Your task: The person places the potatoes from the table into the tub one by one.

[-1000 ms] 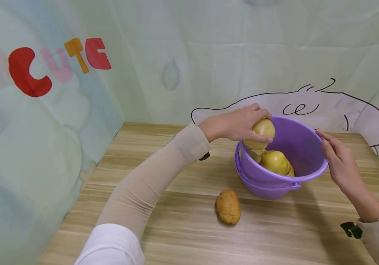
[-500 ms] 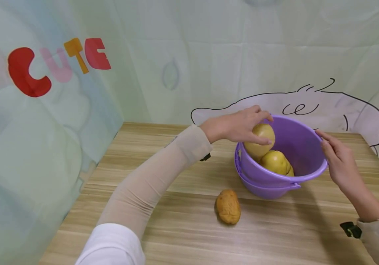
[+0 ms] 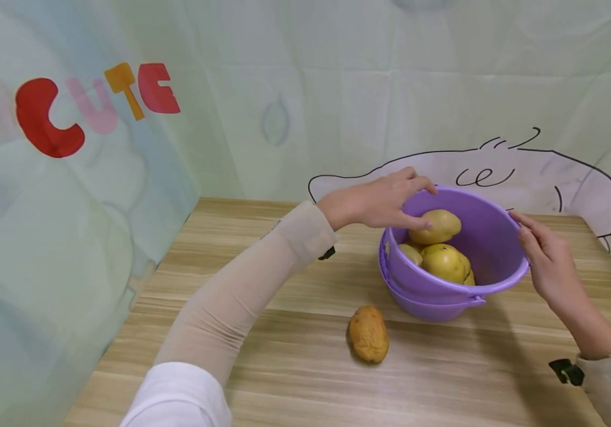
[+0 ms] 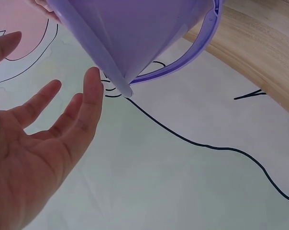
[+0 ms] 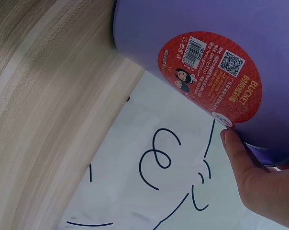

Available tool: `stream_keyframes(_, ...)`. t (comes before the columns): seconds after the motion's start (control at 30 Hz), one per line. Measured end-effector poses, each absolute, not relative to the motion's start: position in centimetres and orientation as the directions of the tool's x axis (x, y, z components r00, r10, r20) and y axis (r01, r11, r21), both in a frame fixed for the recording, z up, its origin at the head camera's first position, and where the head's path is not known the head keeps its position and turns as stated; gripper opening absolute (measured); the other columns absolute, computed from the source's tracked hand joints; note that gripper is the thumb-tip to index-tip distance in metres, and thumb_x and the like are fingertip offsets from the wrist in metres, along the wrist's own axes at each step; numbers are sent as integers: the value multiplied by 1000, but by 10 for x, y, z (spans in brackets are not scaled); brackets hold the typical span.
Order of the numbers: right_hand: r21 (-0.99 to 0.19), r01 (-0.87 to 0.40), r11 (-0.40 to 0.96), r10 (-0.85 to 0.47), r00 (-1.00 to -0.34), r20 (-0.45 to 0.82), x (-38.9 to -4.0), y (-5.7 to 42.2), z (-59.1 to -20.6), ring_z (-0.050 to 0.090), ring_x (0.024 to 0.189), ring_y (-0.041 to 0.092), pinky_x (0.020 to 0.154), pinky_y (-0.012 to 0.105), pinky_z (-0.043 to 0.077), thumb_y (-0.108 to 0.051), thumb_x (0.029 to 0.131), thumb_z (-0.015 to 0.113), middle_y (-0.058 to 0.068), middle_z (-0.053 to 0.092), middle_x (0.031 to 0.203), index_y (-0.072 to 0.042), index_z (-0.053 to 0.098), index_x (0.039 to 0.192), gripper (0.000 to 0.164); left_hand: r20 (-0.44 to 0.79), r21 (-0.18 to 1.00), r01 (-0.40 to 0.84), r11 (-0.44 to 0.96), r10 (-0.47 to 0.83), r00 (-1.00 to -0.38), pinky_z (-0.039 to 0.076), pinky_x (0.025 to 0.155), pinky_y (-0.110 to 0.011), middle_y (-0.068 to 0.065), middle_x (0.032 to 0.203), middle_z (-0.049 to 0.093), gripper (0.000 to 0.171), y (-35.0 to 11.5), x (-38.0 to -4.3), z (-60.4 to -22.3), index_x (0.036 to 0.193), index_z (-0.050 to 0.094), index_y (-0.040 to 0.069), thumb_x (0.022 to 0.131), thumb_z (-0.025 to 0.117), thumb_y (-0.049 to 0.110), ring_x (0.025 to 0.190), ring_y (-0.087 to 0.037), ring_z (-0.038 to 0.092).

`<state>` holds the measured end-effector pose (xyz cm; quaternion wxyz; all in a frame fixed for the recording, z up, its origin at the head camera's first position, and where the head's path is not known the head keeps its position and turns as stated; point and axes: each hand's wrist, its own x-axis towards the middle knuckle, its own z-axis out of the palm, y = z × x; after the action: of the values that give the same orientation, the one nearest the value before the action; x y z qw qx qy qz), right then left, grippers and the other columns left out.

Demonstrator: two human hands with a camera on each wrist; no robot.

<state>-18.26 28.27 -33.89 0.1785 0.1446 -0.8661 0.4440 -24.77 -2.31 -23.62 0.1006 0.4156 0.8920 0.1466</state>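
Observation:
A purple bucket stands on the table, tilted a little, its mouth facing the head camera. Several yellowish potatoes lie inside it, with one pale potato on top at the back. Over the left part of the rim hovers my left hand, fingers spread and holding nothing; the left wrist view shows that hand beside the bucket. My right hand grips the right side of the rim. In the right wrist view its fingers are against the bucket near a red label.
A brown, wrinkled potato lies on the wooden table in front of the bucket. A printed cloth hangs behind the table and along its left side. The bucket's handle hangs down against its side.
The pale potato has left my left hand and dropped into the bucket, onto the others. My left hand stays over the rim. The right hand and the bucket have hardly moved.

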Motion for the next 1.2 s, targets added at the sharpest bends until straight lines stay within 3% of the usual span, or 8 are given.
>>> stream_keyframes(0.27, -717, -395, 574, -93, -901, 423, -182, 283, -340, 49, 101, -9, 79, 3, 38, -19, 108, 41, -13, 54, 127, 3, 47, 145, 43, -46, 388, 697, 603, 768, -638, 44, 92, -25, -9, 135, 43, 62, -32, -249, -237, 148, 41, 15, 98, 57, 49, 114, -18, 53)
stream_keyframes(0.47, -714, -401, 574, -92, -898, 431, -182, 282, -339, 49, 102, -10, 80, 3, 37, -19, 108, 41, -17, 54, 125, 3, 48, 144, 43, -44, 421, 675, 606, 757, -652, 43, 91, -24, -8, 136, 42, 59, -40, -249, -236, 146, 43, 16, 99, 55, 49, 112, -17, 52)
stream_keyframes(1.07, -711, -388, 586, -95, -905, 415, -181, 282, -338, 50, 99, -9, 78, 3, 38, -19, 109, 40, 0, 55, 130, 5, 45, 145, 44, -58, 422, 617, 664, 699, -712, 44, 90, -27, -4, 137, 44, 63, -68, -251, -242, 145, 41, 19, 96, 56, 56, 108, -14, 52)
stream_keyframes(1.2, -712, -391, 583, -98, -904, 416, -181, 282, -339, 50, 98, -8, 78, 3, 38, -18, 109, 40, -5, 55, 129, 5, 46, 145, 44, -60, 427, 606, 671, 690, -722, 44, 92, -28, -4, 137, 44, 62, -74, -251, -245, 144, 42, 20, 96, 55, 57, 110, -15, 53)
